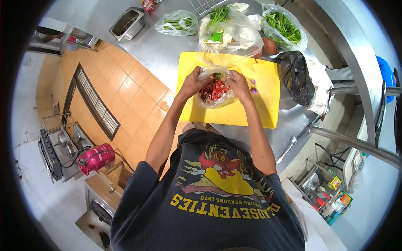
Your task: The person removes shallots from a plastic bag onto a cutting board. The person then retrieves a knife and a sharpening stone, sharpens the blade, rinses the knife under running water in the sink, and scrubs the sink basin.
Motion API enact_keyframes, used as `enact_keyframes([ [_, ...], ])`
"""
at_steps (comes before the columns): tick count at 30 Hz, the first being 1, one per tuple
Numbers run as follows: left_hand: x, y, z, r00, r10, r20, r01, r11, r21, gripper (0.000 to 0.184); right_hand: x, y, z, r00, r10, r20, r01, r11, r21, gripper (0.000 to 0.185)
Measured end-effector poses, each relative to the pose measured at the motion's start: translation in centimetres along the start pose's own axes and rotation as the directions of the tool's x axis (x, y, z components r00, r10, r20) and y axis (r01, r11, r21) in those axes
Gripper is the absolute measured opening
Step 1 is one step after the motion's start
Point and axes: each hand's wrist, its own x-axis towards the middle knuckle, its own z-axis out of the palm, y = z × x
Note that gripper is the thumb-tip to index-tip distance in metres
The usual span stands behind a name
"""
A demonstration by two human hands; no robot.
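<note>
Both hands hold the rim of a clear plastic bag (228, 101) over a yellow cutting board (264, 111). Inside the bag lie red chilies (215, 90), and a bit of green shows near its mouth. My left hand (192, 83) grips the bag's left edge, its fingers curled over the plastic. On the opposite edge, my right hand (238, 85) is closed on the plastic too. Two small purple shallots (253, 90) rest on the board just right of my right hand.
Behind the board sit a large plastic bag of vegetables (234, 35), a bag of green leaves (284, 29) and bagged green beans (178, 23). A black plastic bag (296, 77) lies at the board's right. A steel container (127, 24) stands at the counter's far left.
</note>
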Motion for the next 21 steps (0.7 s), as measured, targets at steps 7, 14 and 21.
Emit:
enact_keyframes([
  [7, 1.5, -4.5, -0.7, 0.988, 0.132, -0.084, -0.149, 0.958, -0.245, 0.050, -0.6, -2.6, -0.3, 0.993, -0.021, -0.115, -0.033, 0.892, -0.450, 0.034],
  [14, -3.2, 0.2, -2.3, 0.977, 0.201, -0.064, -0.210, 0.960, -0.187, 0.059, -3.7, -4.6, -0.6, 0.956, 0.290, -0.038, -0.289, 0.917, -0.275, 0.037],
  [21, -5.6, -0.4, -1.1, 0.915, 0.393, -0.090, -0.378, 0.914, 0.147, 0.062, -3.9, -1.7, 0.8, 0.961, 0.277, 0.002, -0.277, 0.960, 0.049, 0.029],
])
